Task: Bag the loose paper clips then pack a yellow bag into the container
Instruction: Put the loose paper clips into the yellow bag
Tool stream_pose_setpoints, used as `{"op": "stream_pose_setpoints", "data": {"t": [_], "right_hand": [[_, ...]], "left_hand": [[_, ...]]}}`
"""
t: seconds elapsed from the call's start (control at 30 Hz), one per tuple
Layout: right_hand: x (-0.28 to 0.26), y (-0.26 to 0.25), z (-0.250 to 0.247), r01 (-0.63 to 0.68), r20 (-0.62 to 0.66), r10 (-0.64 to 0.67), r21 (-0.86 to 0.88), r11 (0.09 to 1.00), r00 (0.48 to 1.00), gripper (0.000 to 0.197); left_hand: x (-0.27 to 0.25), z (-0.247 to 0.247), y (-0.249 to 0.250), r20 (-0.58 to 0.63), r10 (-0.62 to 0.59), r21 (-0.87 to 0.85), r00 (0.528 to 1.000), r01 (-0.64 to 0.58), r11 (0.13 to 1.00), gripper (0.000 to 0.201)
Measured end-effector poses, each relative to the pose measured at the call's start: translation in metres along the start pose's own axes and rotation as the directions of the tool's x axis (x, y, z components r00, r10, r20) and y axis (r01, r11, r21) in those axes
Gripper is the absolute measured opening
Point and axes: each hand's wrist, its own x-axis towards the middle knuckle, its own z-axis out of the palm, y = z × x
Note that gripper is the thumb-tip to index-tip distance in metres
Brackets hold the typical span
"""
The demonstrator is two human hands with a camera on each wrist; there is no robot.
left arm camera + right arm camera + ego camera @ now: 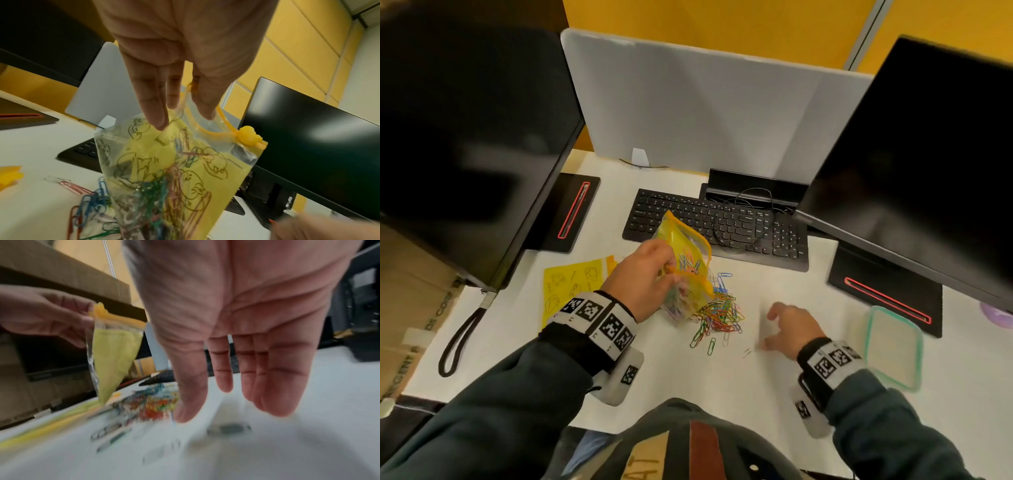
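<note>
Left hand held a part-filled yellow bag over the clip pile; right hand was empty, fingers spread.

On the white desk (774,394), far left, a flat yellow bag (571,287) lay printed side up, partly under the left wrist. The left hand (643,274) pinched the upper edge of a second yellow zip bag (688,270) near its orange seal; the bag hung tilted above the desk with coloured clips visible inside. Just right of it, and under its lower end, the loose paper clips (719,317) lay in a heap, a few strays nearer the person. Further right, the right hand (792,329) was just above the desk, fingers relaxed and apart, gripping nothing. Far right stood the clear container (893,346), green-rimmed, with nothing visible inside. Behind the pile: a black keyboard (717,222).
</note>
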Motion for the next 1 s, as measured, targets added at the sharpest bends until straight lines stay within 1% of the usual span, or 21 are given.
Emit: {"op": "stream_pose_setpoints", "data": {"t": [0.03,0.07,0.1,0.17,0.23,0.3,0.4,0.43,0.5,0.53,0.57,0.6,0.63,0.67,0.77,0.8,0.83,0.9,1.0], "right_hand": [[0.0,0.006,0.008,-0.014,0.018,0.014,-0.011,1.0,1.0,0.056],[0.001,0.009,0.016,-0.016,0.015,0.017,-0.026,1.0,1.0,0.057],[0.002,0.01,0.021,-0.01,-0.004,0.009,-0.044,0.999,1.0,0.053],[0.008,0.006,0.028,0.024,-0.06,-0.028,-0.062,0.998,0.998,0.035],[0.015,-0.002,0.032,0.068,-0.111,-0.071,-0.028,0.997,0.991,0.018],[0.021,-0.011,0.032,0.108,-0.121,-0.107,0.0,0.994,0.987,0.017],[0.026,-0.026,0.03,0.174,-0.135,-0.166,0.05,0.983,0.977,0.017],[0.025,-0.03,0.031,0.198,-0.132,-0.187,0.077,0.977,0.973,0.036],[0.022,-0.039,0.034,0.223,-0.1,-0.213,0.1,0.97,0.972,0.086],[0.02,-0.043,0.037,0.223,-0.09,-0.217,0.064,0.973,0.972,0.101],[0.02,-0.047,0.04,0.222,-0.079,-0.221,0.01,0.975,0.972,0.109],[0.021,-0.05,0.043,0.221,-0.072,-0.224,-0.048,0.974,0.972,0.11],[0.023,-0.053,0.046,0.218,-0.068,-0.224,-0.085,0.972,0.972,0.104],[0.025,-0.056,0.046,0.22,-0.075,-0.227,-0.095,0.971,0.971,0.094],[0.03,-0.059,0.045,0.262,-0.117,-0.27,-0.075,0.962,0.956,0.054],[0.031,-0.059,0.043,0.278,-0.13,-0.285,-0.074,0.958,0.95,0.044],[0.031,-0.058,0.041,0.288,-0.141,-0.295,-0.067,0.955,0.945,0.038],[0.032,-0.056,0.037,0.294,-0.161,-0.295,-0.035,0.955,0.942,0.034],[0.032,-0.048,0.029,0.268,-0.191,-0.252,0.067,0.961,0.949,0.03]], "left_hand": [[0.0,-0.002,-0.002,-0.01,-0.009,-0.008,1.0,0.009,1.0,0.011],[-0.001,-0.004,-0.004,-0.02,-0.018,-0.022,1.0,0.018,1.0,0.011],[-0.002,-0.005,-0.007,-0.031,-0.027,-0.035,0.999,0.026,0.999,0.013],[-0.006,-0.006,-0.012,-0.051,-0.05,-0.056,0.997,0.047,0.997,0.017],[-0.011,-0.004,-0.017,-0.056,-0.073,-0.075,0.996,0.069,0.995,0.018],[-0.016,0.001,-0.021,-0.045,-0.089,-0.099,0.995,0.084,0.992,0.021],[-0.02,0.006,-0.023,-0.022,-0.089,-0.104,0.996,0.086,0.991,0.03],[-0.02,0.007,-0.023,-0.024,-0.093,-0.104,0.995,0.09,0.99,0.028],[-0.019,0.007,-0.022,-0.034,-0.103,-0.106,0.994,0.099,0.989,0.022],[-0.019,0.007,-0.022,-0.04,-0.11,-0.108,0.993,0.105,0.989,0.021],[-0.019,0.008,-0.021,-0.045,-0.118,-0.109,0.992,0.113,0.988,0.021],[-0.018,0.007,-0.021,-0.047,-0.123,-0.109,0.991,0.117,0.987,0.02],[-0.018,0.008,-0.021,-0.045,-0.124,-0.109,0.991,0.118,0.987,0.02],[-0.017,0.007,-0.022,-0.046,-0.123,-0.105,0.991,0.117,0.987,0.02],[-0.016,0.007,-0.022,-0.049,-0.12,-0.095,0.992,0.115,0.989,0.022],[-0.016,0.007,-0.022,-0.05,-0.122,-0.093,0.991,0.117,0.989,0.022],[-0.015,0.007,-0.023,-0.051,-0.125,-0.092,0.991,0.12,0.989,0.022],[-0.014,0.007,-0.022,-0.051,-0.13,-0.091,0.99,0.125,0.988,0.021],[-0.013,0.006,-0.02,-0.043,-0.128,-0.091,0.991,0.124,0.988,0.021]]}}
